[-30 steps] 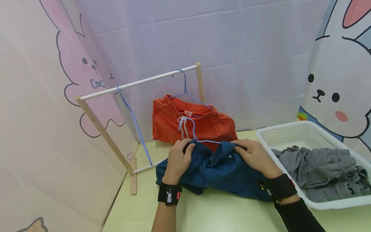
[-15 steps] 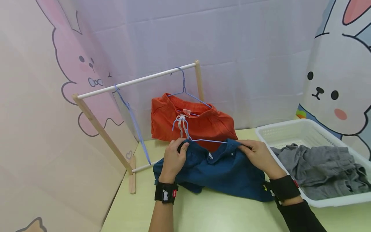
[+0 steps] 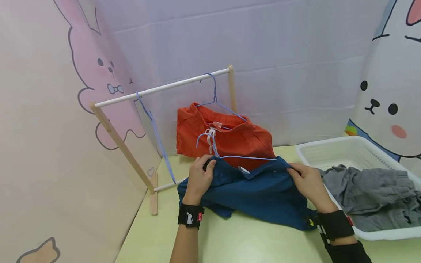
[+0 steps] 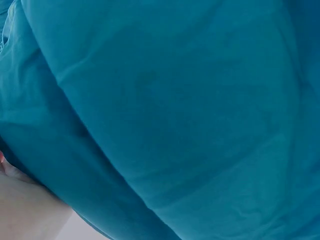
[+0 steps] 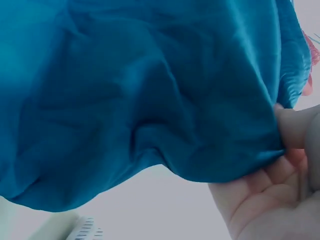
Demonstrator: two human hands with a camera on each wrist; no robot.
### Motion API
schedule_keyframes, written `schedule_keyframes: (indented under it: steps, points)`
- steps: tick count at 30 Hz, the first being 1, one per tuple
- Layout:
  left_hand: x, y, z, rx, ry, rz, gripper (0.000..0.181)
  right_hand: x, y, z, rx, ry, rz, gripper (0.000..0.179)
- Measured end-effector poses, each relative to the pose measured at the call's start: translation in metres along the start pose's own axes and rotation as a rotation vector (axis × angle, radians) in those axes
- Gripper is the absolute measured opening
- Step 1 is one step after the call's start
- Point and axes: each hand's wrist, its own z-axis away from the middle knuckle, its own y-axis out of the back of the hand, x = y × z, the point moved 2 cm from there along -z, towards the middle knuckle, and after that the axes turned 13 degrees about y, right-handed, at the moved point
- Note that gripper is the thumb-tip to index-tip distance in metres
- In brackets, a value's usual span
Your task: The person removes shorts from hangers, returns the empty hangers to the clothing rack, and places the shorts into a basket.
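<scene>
Dark blue shorts (image 3: 253,197) are stretched between my hands above the table. My left hand (image 3: 199,178) pinches the left end of their waistband, while my right hand (image 3: 310,184) pinches the right end. A light blue hanger (image 3: 246,157) runs along the waist opening, its hook upright near my left hand. The hanger's lower part is hidden inside the cloth. Blue fabric fills most of the left wrist view. In the right wrist view, my thumb and fingers grip the edge of the shorts (image 5: 200,100).
Behind, orange shorts (image 3: 230,142) hang by a blue hanger (image 3: 215,95) from the rack's white rail (image 3: 164,87). A bare blue hanger (image 3: 158,138) hangs farther left. At right, a white basket (image 3: 315,146) holds grey clothing (image 3: 371,193) on the yellow table (image 3: 243,241).
My right hand has moved right, pulling the waistband of the blue shorts wider. The hanger's right arm now reaches almost to the right end of the waistband. My left hand keeps its hold.
</scene>
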Motion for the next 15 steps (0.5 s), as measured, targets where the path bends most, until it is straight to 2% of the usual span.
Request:
schedule_keyframes:
  steps: [2,8,15]
  points:
    - [0.0,-0.001,-0.001,-0.004,0.002,0.005,0.02,0.001,0.001,0.004,-0.033,-0.021,0.025,0.016]
    - [0.0,0.001,0.001,0.009,0.03,0.013,0.019,0.005,-0.006,0.011,-0.215,-0.042,0.043,0.007]
    - [0.0,-0.002,0.001,0.002,0.037,0.029,0.021,0.007,-0.013,0.02,-0.283,-0.044,0.034,0.008]
